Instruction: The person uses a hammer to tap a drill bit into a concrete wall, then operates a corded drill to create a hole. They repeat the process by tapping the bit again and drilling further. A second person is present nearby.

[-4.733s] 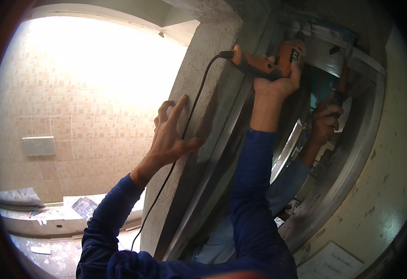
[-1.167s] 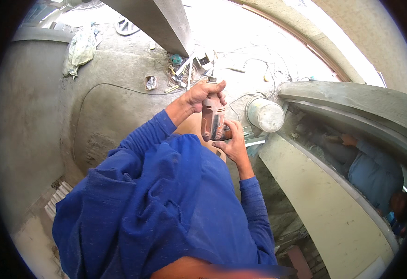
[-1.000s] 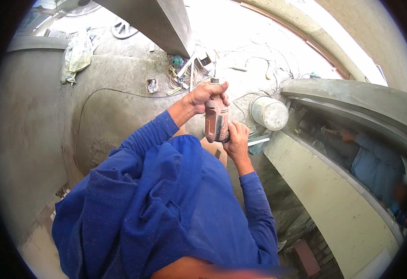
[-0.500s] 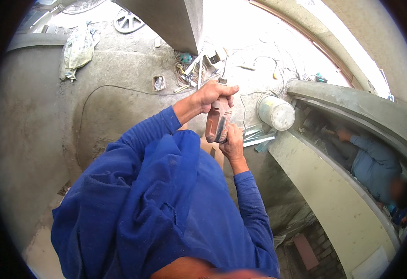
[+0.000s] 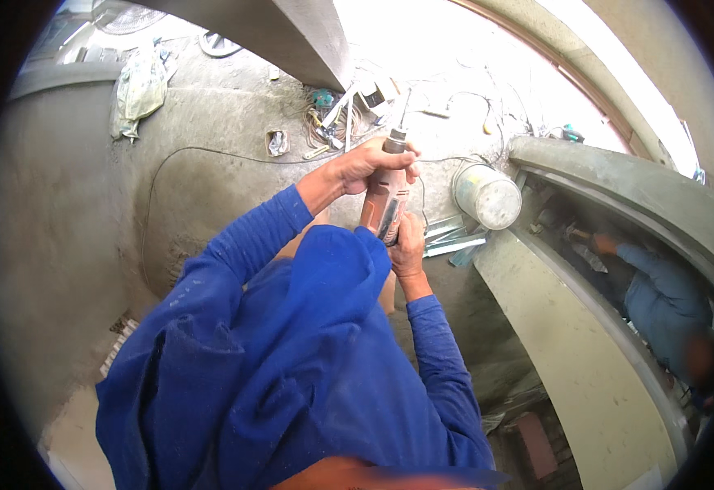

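Note:
A dusty red power drill [image 5: 384, 198] is held out in front of my chest, its dark chuck and long thin bit pointing away from me. My left hand [image 5: 367, 162] is wrapped round the front of the body just behind the chuck, thumb across the top. Lower down, my right hand [image 5: 407, 251] is closed on the rear of the drill; its fingers are partly hidden. The blue cloth of my clothing [image 5: 316, 302] covers part of the drill's near end.
A dusty white bucket [image 5: 487, 198] stands to the right, beside metal strips [image 5: 453, 242]. Tools and coiled cable [image 5: 334, 118] lie by a concrete pillar [image 5: 308, 37]. A cable [image 5: 210, 150] crosses the floor. Past a long pale panel [image 5: 573, 351], a co-worker [image 5: 667, 298] holds a tool.
The drill and my left hand have shifted slightly, and more of the chuck shows. My clothing covers more of the drill's near end. The co-worker's arm and body have moved a little.

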